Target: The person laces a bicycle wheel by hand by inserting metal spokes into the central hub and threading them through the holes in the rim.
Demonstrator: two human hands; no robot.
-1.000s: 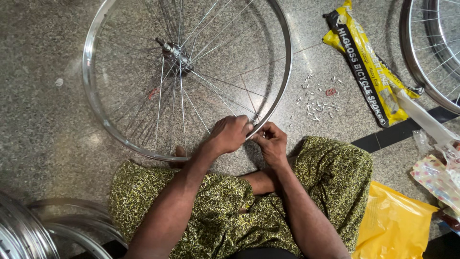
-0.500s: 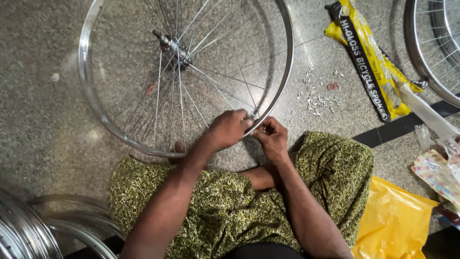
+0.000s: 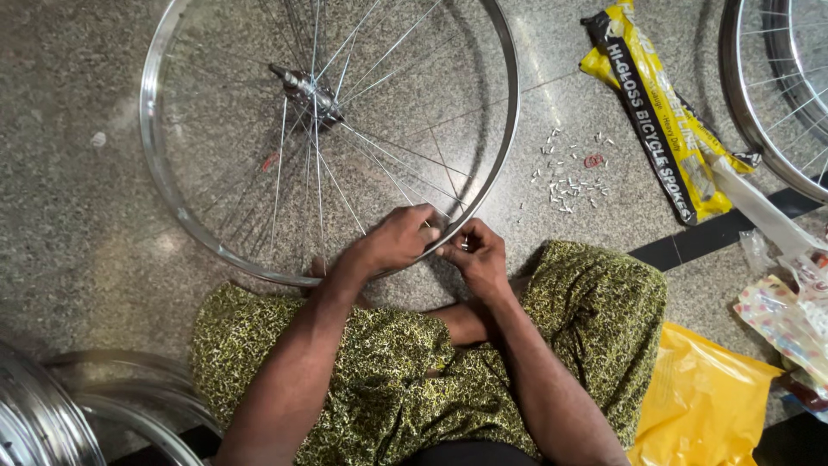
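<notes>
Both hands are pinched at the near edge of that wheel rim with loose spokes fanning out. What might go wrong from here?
1. The small metal pieces lie scattered loose on the floor beside the rim; a nudge of the rim may scatter them further.
2. Several spokes look unevenly spread, so they could tangle or bend.
3. The left hand and right hand crowd one spot on the rim; whatever they pinch is hidden and might slip.

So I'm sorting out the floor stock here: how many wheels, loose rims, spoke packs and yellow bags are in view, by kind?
Spoked wheels: 2, one at both hands, one at the right edge
Bare rims: at least 2, cut off bottom left
Yellow spoke pack: 1
Plain yellow bag: 1
Total: 6
</notes>
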